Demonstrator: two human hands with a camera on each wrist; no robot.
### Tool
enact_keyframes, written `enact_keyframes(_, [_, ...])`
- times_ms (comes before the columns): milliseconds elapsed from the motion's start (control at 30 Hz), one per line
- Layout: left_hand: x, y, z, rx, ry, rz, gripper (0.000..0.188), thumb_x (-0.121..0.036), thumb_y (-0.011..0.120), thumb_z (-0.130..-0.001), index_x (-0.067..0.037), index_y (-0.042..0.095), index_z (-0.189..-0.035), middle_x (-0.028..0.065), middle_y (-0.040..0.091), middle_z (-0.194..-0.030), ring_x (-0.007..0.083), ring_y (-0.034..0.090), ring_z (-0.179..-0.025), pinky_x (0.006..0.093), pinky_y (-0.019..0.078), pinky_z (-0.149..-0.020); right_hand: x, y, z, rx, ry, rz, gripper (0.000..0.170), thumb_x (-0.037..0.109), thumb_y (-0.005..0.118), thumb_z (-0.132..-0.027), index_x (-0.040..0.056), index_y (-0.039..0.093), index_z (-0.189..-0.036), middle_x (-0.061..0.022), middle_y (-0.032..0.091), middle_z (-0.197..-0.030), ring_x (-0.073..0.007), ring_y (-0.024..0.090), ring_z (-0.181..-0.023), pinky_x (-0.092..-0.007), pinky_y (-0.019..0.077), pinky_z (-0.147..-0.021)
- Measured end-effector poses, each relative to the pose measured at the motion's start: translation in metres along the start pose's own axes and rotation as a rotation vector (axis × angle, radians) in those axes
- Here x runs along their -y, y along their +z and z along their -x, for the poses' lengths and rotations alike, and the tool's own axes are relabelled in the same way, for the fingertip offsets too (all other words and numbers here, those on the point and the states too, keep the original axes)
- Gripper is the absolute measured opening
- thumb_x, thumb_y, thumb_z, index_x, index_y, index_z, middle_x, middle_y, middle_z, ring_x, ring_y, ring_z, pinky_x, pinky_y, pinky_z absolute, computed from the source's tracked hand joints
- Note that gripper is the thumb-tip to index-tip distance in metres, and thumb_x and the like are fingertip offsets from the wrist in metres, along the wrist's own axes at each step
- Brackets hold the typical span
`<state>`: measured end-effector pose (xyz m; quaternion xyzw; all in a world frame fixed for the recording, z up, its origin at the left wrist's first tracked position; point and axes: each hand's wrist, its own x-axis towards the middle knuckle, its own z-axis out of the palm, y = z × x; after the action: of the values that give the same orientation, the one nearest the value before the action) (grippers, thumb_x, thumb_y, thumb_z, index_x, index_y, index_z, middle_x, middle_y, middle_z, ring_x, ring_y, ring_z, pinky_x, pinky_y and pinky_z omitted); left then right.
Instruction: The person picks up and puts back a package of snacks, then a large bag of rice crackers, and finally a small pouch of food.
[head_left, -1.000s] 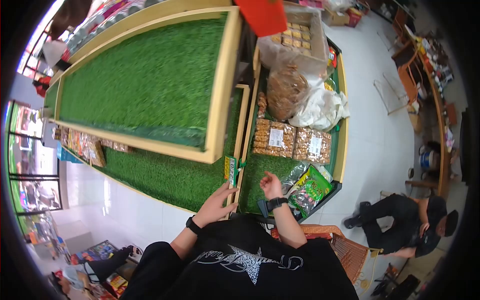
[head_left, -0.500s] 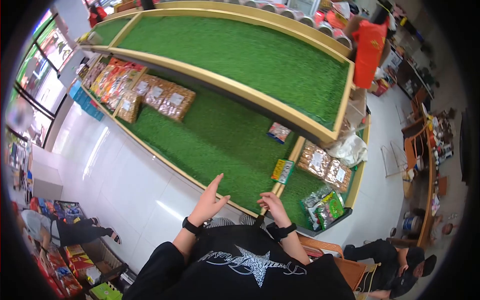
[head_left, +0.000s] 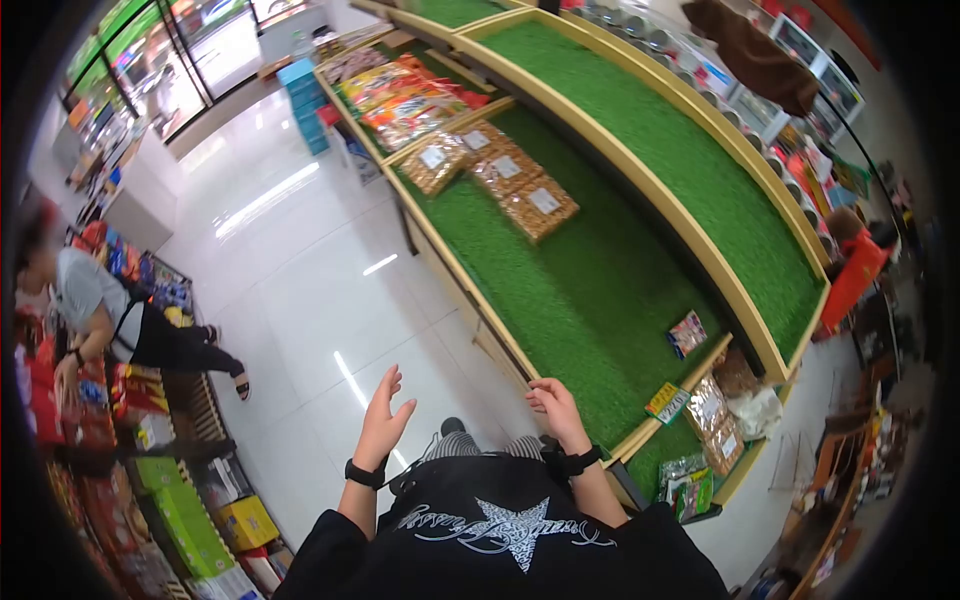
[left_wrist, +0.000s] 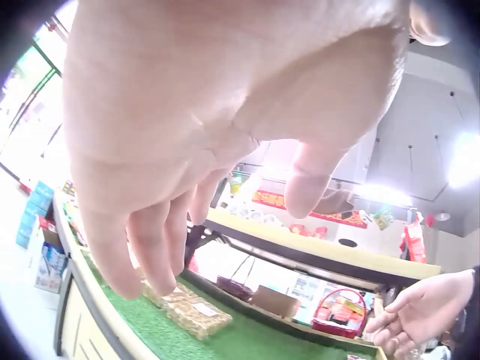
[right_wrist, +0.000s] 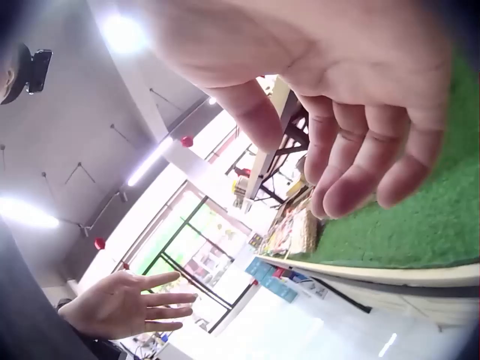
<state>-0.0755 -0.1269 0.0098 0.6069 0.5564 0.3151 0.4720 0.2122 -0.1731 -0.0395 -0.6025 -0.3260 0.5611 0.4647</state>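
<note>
My left hand (head_left: 382,425) is held over the tiled floor, fingers stretched and thumb apart, with nothing in it. Close to the front rim of the green turf-lined shelf (head_left: 610,330), my right hand (head_left: 560,412) has its fingers loosely bent and is empty. In the right wrist view its fingers (right_wrist: 375,150) hang relaxed against the turf behind. Clear packs of brown snacks (head_left: 540,207) lie farther along the shelf. A small colourful packet (head_left: 687,334) sits near the shelf's right end, and a yellow-and-green price tag (head_left: 667,403) stands on the wooden divider.
Beyond the divider lie more snack packs (head_left: 706,405) and a green bag (head_left: 692,493). Bright bagged goods (head_left: 405,95) fill the far compartment. A raised turf tier (head_left: 640,130) runs behind. At left a person (head_left: 95,300) stands by stacked goods; blue boxes (head_left: 303,100) stand on the floor.
The head view has swung left, bringing in more floor and the shelf's far end. My left hand has moved away from the shelf rim, its fingers spread; the right stays near the wooden edge.
</note>
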Motion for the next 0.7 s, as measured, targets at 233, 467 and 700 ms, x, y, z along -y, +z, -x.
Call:
enact_keyframes(233, [0.035, -0.036, 0.028, -0.236, -0.166, 0.123, 0.061, -0.009, 0.055, -0.078, -0.005, 0.027, -0.131, 0.0212, 0.042, -0.124, 0.0298, 0.044, -0.113, 0.0375, 0.0354, -0.093, 0.023, 0.051, -0.04, 0.175, -0.029, 0.004, 0.02, 0.013, 0.048, -0.084, 0.0027, 0.052, -0.101, -0.0059, 0.059, -0.087, -0.0093, 0.053, -0.075, -0.0224, 0.0419, -0.069])
enact_keyframes(467, [0.041, -0.056, 0.015, -0.334, -0.209, 0.114, 0.061, -0.01, 0.055, -0.078, -0.005, 0.026, -0.132, 0.0207, 0.043, -0.123, 0.0298, 0.045, -0.112, 0.0379, 0.0351, -0.093, 0.032, 0.078, -0.091, 0.234, 0.016, 0.058, 0.02, 0.013, 0.048, -0.084, 0.002, 0.052, -0.1, -0.0062, 0.06, -0.086, -0.0092, 0.054, -0.074, -0.0224, 0.0421, -0.069])
enact_keyframes(700, [0.044, -0.082, -0.059, -0.445, -0.195, 0.145, 0.061, -0.011, 0.055, -0.078, -0.006, 0.027, -0.132, 0.0196, 0.044, -0.122, 0.029, 0.045, -0.111, 0.0382, 0.0356, -0.092, 0.07, 0.096, -0.178, 0.293, -0.012, 0.023, 0.019, 0.012, 0.049, -0.084, -0.0008, 0.053, -0.098, -0.0062, 0.058, -0.087, -0.0117, 0.055, -0.078, -0.0233, 0.0435, -0.069])
